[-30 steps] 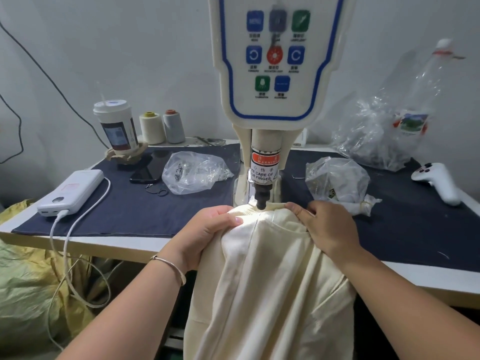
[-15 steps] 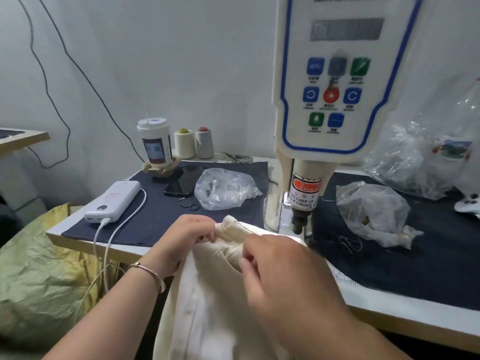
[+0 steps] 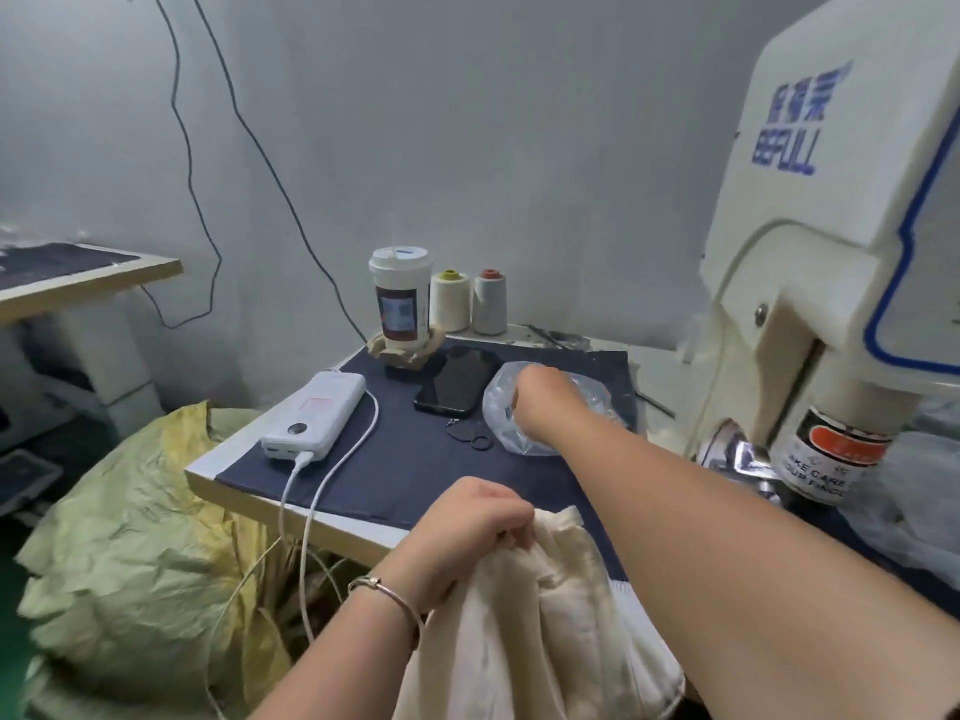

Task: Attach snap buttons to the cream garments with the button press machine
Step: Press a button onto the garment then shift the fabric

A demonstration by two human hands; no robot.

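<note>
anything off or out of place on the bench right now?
Nothing spilled or damaged. Mild clutter: a lidded cup sits tilted in a crumpled cardboard holder near the phone and charging power bank. Right hand reaches into the plastic bag; left hand grips the cream garment.

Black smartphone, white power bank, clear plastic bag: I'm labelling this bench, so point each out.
Black smartphone (image 3: 457, 381), head view, middle of its screen.
White power bank (image 3: 316, 414), head view, its top face.
Clear plastic bag (image 3: 498, 407), head view, its left side.
</note>
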